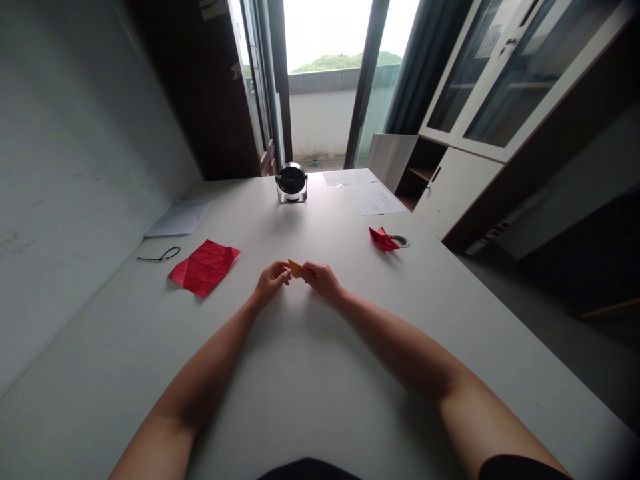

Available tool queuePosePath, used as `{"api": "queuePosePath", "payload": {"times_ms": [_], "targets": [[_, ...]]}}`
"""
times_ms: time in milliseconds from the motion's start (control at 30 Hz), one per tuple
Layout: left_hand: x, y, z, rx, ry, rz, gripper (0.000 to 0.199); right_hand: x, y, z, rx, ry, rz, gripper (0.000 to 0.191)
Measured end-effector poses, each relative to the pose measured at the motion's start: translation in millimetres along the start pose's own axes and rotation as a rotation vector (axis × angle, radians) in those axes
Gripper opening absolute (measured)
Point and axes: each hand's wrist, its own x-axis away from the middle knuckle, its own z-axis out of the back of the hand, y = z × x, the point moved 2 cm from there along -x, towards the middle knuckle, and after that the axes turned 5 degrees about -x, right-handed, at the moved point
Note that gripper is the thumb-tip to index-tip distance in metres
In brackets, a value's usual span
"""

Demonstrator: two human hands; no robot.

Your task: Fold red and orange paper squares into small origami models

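A small piece of folded yellow paper (295,268) is held just above the white table, its pointed tip turned up and to the left. My right hand (323,280) pinches it from the right side, thumb and fingers closed on it. My left hand (271,280) meets its left edge with curled fingers, which partly hide that side. A folded red paper boat (383,239) sits farther off to the right. To the left lies a creased, unfolded sheet of red paper (205,268).
The white table (320,373) carries a round black lamp or fan on a metal stand (292,182), paper sheets (376,199), a tape roll (403,241) and a black cable loop (170,253). A wall stands left; white cabinets (453,190) stand right.
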Motion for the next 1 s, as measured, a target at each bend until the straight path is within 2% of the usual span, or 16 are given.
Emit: {"api": "queuePosePath", "payload": {"times_ms": [300,533,767,1000], "targets": [[2.3,-1.2,-0.6,-0.123,-0.026,-0.019,0.023,0.3,-1.2,-1.4,-0.075,-0.021,-0.034,0.031],[2.0,-4.4,1.4,-0.226,0.023,-0.043,0.016,-0.8,-5.2,2.9,-0.169,-0.058,-0.079,0.037],[0.3,-10.4,2.3,-0.176,0.035,-0.026,0.020,-0.5,-4.1,1.6,-0.089,-0.031,-0.048,0.033],[-0.7,-11.6,1.2,-0.137,0.010,-0.015,0.021,0.9,-5.8,4.2,-0.101,-0.004,-0.027,0.029]]}}
